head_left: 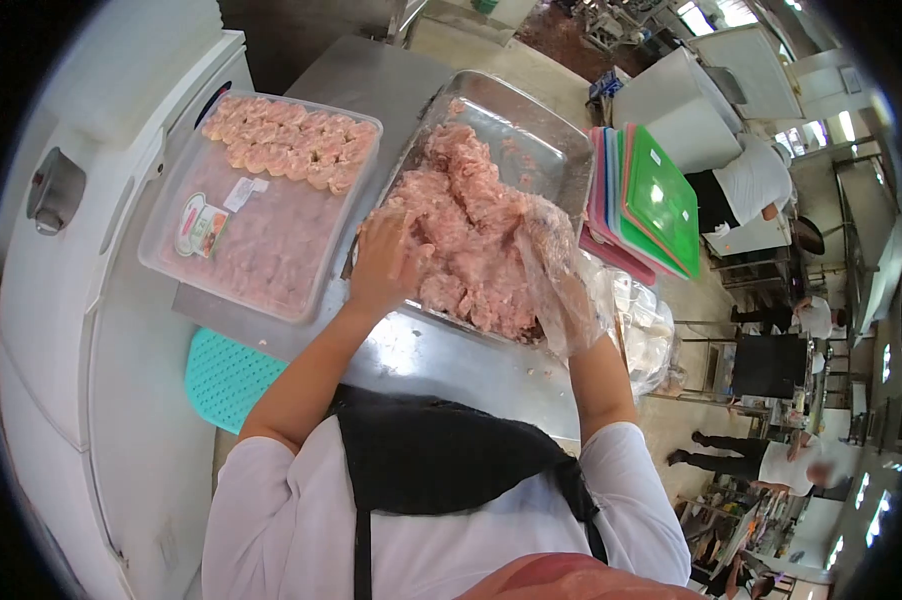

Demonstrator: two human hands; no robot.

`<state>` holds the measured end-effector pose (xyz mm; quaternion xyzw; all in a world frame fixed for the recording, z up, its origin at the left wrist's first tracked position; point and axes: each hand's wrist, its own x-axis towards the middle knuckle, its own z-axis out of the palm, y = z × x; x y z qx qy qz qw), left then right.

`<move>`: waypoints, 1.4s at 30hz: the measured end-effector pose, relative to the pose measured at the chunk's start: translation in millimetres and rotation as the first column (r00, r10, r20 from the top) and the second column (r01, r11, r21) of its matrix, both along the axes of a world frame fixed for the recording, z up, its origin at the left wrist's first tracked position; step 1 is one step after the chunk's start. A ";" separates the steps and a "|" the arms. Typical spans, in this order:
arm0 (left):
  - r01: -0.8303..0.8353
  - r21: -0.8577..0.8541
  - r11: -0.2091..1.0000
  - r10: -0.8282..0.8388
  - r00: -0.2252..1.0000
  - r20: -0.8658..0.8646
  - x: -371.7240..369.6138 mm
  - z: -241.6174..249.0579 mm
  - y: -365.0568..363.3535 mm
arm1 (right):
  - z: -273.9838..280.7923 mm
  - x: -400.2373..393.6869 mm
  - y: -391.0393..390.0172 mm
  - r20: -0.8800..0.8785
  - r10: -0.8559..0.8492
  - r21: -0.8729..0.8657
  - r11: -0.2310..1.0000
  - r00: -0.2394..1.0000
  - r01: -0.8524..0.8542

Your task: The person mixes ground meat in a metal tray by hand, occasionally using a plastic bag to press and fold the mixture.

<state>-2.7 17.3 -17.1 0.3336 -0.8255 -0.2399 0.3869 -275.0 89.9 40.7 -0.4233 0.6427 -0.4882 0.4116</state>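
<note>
A deep metal tray (556,130) on the steel table holds a large mound of pale pink minced meat (461,200). My left hand (383,258), bare, is closed over the tray's near left rim, beside the meat. Loose clear plastic, like a disposable glove, covers my right hand (559,275), which presses against the right side of the mound. Its fingers are hidden by the plastic and the meat. Left of the tray, a clear plastic container (316,270) has rows of shaped pink meat pieces (281,140) under part of a labelled lid or sheet.
Coloured boards or lids (661,190), green outermost, stand at the tray's right. Below them lies a plastic bag with pale contents (643,325). A turquoise perforated stool or basket (226,375) sits under the table's left edge. White appliances line the left; several people work at the right.
</note>
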 end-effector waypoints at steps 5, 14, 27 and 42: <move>0.023 0.051 0.998 -0.022 1.000 -0.022 2.0 7.1 -0.4 | 42.1 1.6 16.8 -0.713 0.379 -0.178 0.716 0.590 -0.675; -0.011 0.017 1.000 0.010 0.999 0.051 -0.6 13.3 3.0 | 76.2 49.1 46.9 -0.884 0.191 0.023 0.929 0.427 -0.369; 0.030 -0.052 0.998 -0.029 0.999 0.019 0.6 3.6 -2.1 | 8.4 -17.3 52.4 0.066 -0.344 -0.304 0.887 0.937 0.347; 0.021 -0.025 0.999 -0.021 1.000 0.003 1.9 6.4 -0.6 | -6.2 -88.9 27.7 -0.210 -0.285 -0.264 0.938 0.935 0.226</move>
